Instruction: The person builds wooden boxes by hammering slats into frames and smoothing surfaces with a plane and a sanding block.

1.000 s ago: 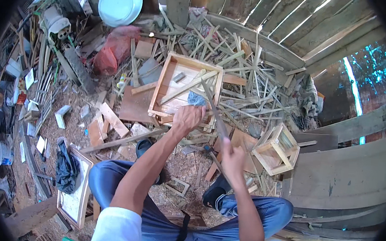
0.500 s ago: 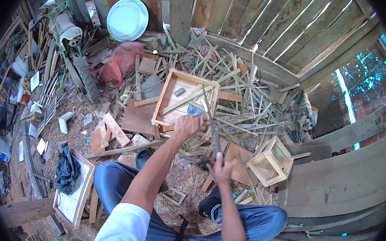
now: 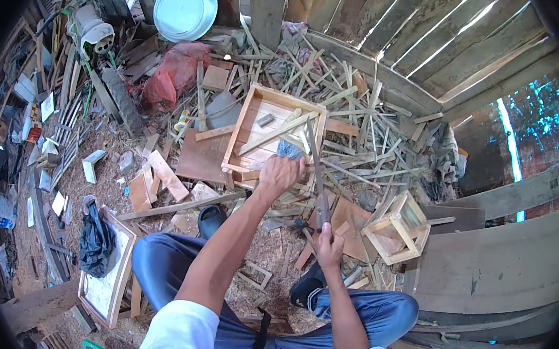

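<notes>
A shallow wooden box (image 3: 234,146) lies in front of me, open side up. My left hand (image 3: 283,173) is closed at its near edge; what the fingers grip is hidden. A crumpled blue-grey piece (image 3: 289,150) shows just beyond the knuckles, inside the box. My right hand (image 3: 330,244) is wrapped round the handle of a long narrow-bladed tool (image 3: 322,207), whose blade slants up over the box's right side, close to my left hand. Its exact kind is unclear. Inside the box rest a wood strip (image 3: 266,137) and a small grey block (image 3: 266,119).
Piled thin wood offcuts (image 3: 367,142) lie beyond and right of the box. A small wooden frame box (image 3: 393,229) stands at right. Left are a red plastic bag (image 3: 177,74) and a white-panelled frame (image 3: 103,285) draped with dark cloth (image 3: 95,242). A plank wall (image 3: 363,23) bounds the back.
The view has shifted slightly. My left hand stays at the box's near edge, and the blade in my right hand now slants less, its tip nearer the box's right side.
</notes>
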